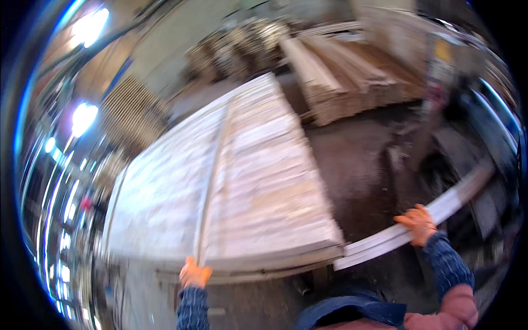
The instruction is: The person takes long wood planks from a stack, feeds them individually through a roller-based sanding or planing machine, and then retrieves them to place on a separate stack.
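A broad stack of pale boards (275, 181) lies in front of me, with a thin wooden strip (212, 176) running across its top. My left hand (194, 273), in an orange glove, is closed at the near end of that strip, by the stack's front edge. To the right, a couple of long pale planks (379, 246) reach from the stack's near right corner toward the right side. My right hand (419, 224), also gloved in orange, grips them from above near their middle. Motion blur softens the fingers of both hands.
Beyond the stack's right side sits a pile of long brown timber (352, 82). Bundles of wood (236, 52) stand at the back, and a slatted pile (135, 110) is at the far left. Blurred machinery (440, 121) occupies the right side.
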`<state>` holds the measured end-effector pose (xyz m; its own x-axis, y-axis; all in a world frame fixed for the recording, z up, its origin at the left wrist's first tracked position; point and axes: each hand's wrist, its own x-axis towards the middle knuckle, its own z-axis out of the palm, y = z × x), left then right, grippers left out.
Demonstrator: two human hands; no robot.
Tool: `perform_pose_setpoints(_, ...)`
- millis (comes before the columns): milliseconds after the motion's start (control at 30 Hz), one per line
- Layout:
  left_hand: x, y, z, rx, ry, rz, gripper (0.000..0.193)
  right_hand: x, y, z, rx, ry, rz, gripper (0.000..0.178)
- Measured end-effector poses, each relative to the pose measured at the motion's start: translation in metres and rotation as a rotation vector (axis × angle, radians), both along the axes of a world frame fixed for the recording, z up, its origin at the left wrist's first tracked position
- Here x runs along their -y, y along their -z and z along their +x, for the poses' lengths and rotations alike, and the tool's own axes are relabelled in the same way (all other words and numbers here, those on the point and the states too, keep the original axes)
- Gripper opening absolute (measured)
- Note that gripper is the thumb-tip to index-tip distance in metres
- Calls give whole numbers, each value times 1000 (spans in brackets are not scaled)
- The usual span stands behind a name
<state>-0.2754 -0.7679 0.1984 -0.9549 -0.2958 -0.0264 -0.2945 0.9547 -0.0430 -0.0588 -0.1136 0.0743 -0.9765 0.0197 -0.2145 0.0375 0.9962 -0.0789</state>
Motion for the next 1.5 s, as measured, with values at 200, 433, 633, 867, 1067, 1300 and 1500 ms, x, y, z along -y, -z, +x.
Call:
perform_pose_setpoints(200, 85, 46, 112, -171, -200, -30, 30, 31, 27, 25, -234, 344, 7, 90)
perform_pose_setpoints(433, 156, 110, 283, -384, -513, 258, 27, 259, 48, -26, 187, -344, -572, 58)
perform_pose_setpoints(633, 213, 161, 421, -570, -961, 709, 36, 475, 93, -88, 321, -966, -637, 37)
perform_pose_setpoints(867, 237, 214, 558, -591, -1631, 736, 52, 676, 157, -184, 827, -1177, -352, 51)
perform_pose_setpoints(1067, 189, 283, 594, -469, -2062, 906, 65, 783, 303, -330, 1007, -1436, 50, 44)
perform_pose_setpoints(1300, 158, 343, 576, -607, -2232, 1259, 51, 980, 344, -362, 1065, -1577, 233, 47)
perform_pose_setpoints(1500, 220, 428, 585, -362, -2257, 964, 58, 1220, 312, -249, 1373, -654, -303, 36)
